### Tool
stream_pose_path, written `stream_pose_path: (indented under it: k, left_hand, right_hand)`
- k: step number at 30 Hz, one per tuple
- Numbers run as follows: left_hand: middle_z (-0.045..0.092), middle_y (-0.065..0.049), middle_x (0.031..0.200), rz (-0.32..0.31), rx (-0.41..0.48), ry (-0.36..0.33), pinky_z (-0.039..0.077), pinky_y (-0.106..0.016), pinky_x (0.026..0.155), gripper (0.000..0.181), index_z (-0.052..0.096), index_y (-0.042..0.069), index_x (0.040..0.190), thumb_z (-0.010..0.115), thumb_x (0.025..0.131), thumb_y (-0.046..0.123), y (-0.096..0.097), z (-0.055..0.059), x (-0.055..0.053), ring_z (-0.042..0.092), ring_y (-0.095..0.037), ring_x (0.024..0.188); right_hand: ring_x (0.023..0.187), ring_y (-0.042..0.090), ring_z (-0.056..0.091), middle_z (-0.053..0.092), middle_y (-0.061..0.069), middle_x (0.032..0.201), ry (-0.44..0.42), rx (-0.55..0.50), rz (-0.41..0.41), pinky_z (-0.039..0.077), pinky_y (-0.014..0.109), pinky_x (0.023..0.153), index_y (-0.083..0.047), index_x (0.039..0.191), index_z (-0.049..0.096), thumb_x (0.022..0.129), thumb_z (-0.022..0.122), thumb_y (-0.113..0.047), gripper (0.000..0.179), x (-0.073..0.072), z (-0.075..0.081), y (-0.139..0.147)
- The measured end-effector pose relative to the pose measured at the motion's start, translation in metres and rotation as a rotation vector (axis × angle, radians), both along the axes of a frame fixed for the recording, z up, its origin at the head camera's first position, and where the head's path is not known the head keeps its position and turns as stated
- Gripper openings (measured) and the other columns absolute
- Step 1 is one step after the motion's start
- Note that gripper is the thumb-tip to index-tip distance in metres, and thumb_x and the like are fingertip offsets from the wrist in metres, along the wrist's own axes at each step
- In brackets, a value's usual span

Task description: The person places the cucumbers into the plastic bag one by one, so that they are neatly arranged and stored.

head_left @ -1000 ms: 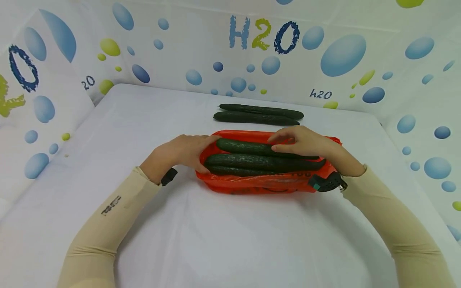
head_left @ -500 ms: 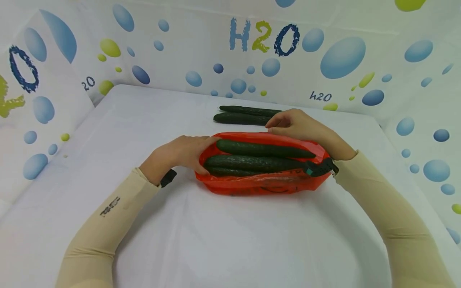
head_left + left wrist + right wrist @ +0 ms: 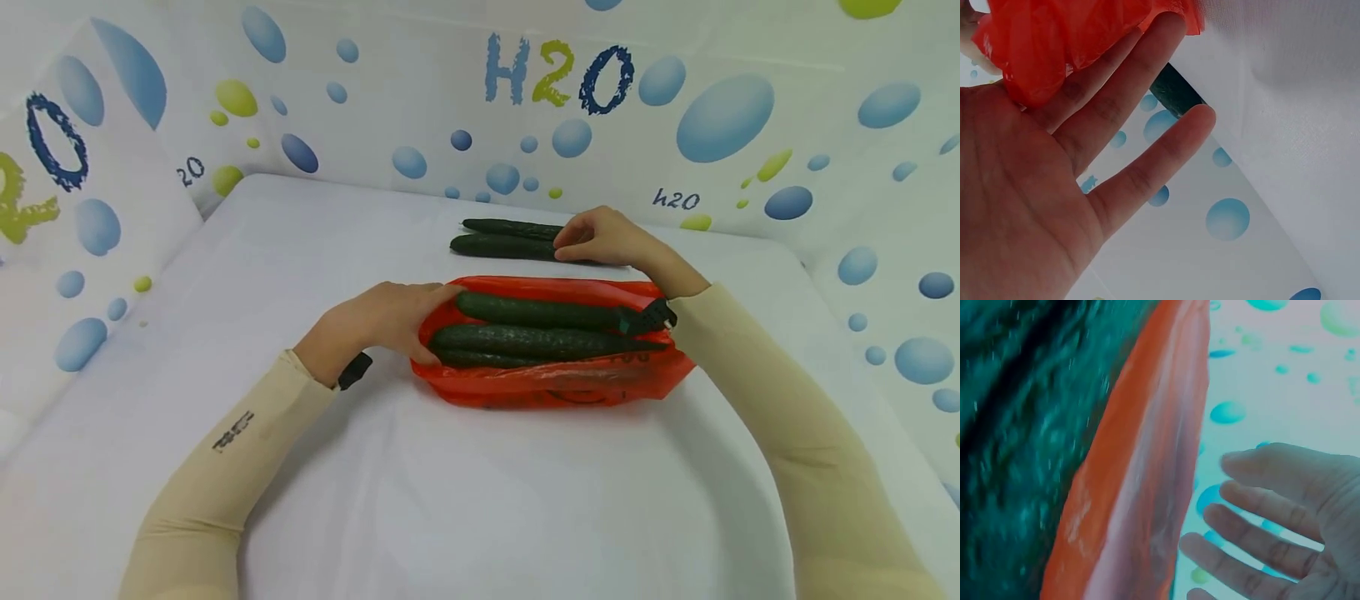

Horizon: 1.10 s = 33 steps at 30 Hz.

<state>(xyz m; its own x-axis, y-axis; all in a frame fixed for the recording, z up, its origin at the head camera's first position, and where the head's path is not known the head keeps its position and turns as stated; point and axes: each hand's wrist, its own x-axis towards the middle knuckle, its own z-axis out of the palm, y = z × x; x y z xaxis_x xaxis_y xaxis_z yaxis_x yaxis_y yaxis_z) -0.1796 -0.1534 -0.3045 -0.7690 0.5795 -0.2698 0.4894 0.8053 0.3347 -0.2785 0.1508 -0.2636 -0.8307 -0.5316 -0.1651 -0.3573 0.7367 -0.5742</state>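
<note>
A red plastic bag (image 3: 540, 392) lies with its mouth up in the middle of the head view. Several dark green cucumbers (image 3: 547, 340) lie side by side inside it. My left hand (image 3: 382, 317) holds the bag's left end, thumb at the front rim and a finger at the back rim; in the left wrist view the other fingers (image 3: 1141, 169) stretch out straight beside the red plastic. Behind the bag lie two more cucumbers (image 3: 498, 246). My right hand (image 3: 607, 239) is over their right part, fingertips right at the front one, fingers loosely bent and spread in the right wrist view.
A white cloth (image 3: 480, 500) covers the table. Behind it hangs a white sheet (image 3: 360, 125) printed with blue and green drops and "H2O". The right forearm's sleeve (image 3: 780, 400) passes beside the bag's right end, and the wrist camera (image 3: 656, 317) overlaps the bag.
My right hand has come off the rear cucumber in the bag and moved back over the rim to the two cucumbers behind. The left hand stays at the bag's left end.
</note>
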Motion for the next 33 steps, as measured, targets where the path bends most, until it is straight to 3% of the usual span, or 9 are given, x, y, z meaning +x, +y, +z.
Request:
stream_pose_path:
  k: [10,21,27,33]
  left_hand:
    - [0.05,-0.006,0.142,-0.011,-0.002,-0.005,0.047,-0.051,0.098,0.092,0.031,0.011,0.15,0.082,0.077,0.033,0.0,0.001,0.001,0.05,-0.027,0.124]
    - [0.047,-0.007,0.144,-0.007,-0.004,-0.029,0.047,-0.051,0.099,0.093,0.027,0.01,0.152,0.081,0.078,0.032,-0.001,0.0,0.001,0.048,-0.028,0.125]
    - [0.046,-0.007,0.145,-0.009,0.0,-0.024,0.047,-0.052,0.099,0.094,0.027,0.011,0.152,0.081,0.078,0.032,-0.001,-0.002,0.0,0.047,-0.028,0.127]
    - [0.045,-0.008,0.146,-0.019,-0.002,-0.005,0.047,-0.052,0.099,0.095,0.027,0.009,0.152,0.081,0.077,0.033,-0.002,-0.003,-0.001,0.047,-0.028,0.127]
  right_hand:
    - [0.112,0.038,0.061,0.062,0.026,0.122,-0.092,-0.062,-0.001,0.05,0.047,0.096,0.008,0.12,0.062,0.088,0.068,-0.002,0.034,-0.025,-0.017,0.01]
    - [0.126,0.043,0.047,0.053,0.027,0.133,-0.094,-0.036,-0.044,0.036,0.053,0.107,0.008,0.125,0.059,0.091,0.066,-0.007,0.038,-0.039,-0.035,0.011]
    - [0.134,0.045,0.037,0.046,0.029,0.14,-0.077,0.027,0.007,0.029,0.055,0.112,0.008,0.133,0.051,0.093,0.062,-0.006,0.044,-0.042,-0.044,0.012]
    - [0.122,0.045,0.045,0.048,0.032,0.125,-0.011,0.074,0.041,0.036,0.056,0.105,0.01,0.131,0.053,0.091,0.062,-0.003,0.043,-0.044,-0.049,0.009]
